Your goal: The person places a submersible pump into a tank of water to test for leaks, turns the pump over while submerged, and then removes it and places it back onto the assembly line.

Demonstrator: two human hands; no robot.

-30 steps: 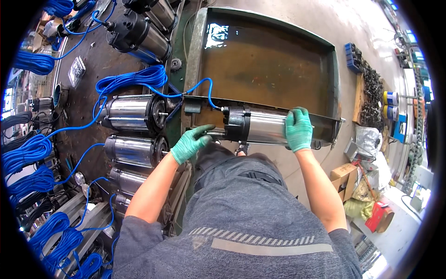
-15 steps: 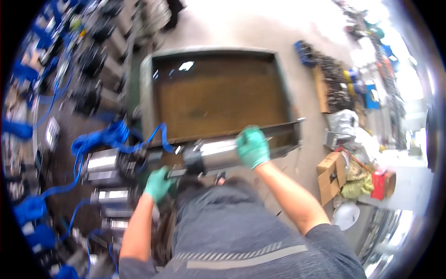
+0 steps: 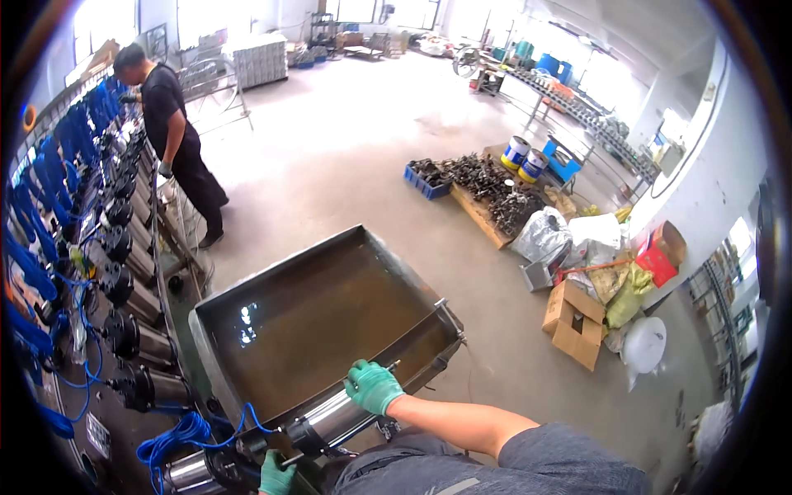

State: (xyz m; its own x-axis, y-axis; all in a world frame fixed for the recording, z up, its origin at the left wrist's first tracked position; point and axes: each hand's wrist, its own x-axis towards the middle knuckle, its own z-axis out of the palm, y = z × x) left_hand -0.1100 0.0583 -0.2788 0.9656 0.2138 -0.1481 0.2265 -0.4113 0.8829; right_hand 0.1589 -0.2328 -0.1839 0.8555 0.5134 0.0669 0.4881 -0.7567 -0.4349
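A submersible pump [image 3: 337, 419] with a shiny steel barrel and black end lies slanted along the near edge of a water-filled metal tank [image 3: 272, 268]. Over the barrel's far end, my green-gloved right hand [image 3: 373, 388] is closed, fingers wrapped round it. Close to the pump's black end, my left hand [image 3: 276, 473], also gloved in green, is closed round a short metal rod-like piece whose kind I cannot make out. Blue cable [image 3: 186, 436] runs from near the black end to a coil at the left.
Several steel pumps [image 3: 136, 338] with blue cables stand in a row on the left bench. Another person [image 3: 172, 115] stands beside that row. To the right are a pallet of dark metal parts [image 3: 495, 194], an open cardboard box [image 3: 575, 324] and sacks [image 3: 631, 295].
My view has swung up and to the right, bringing the other person and the far room into sight. Both hands stay at the pump.
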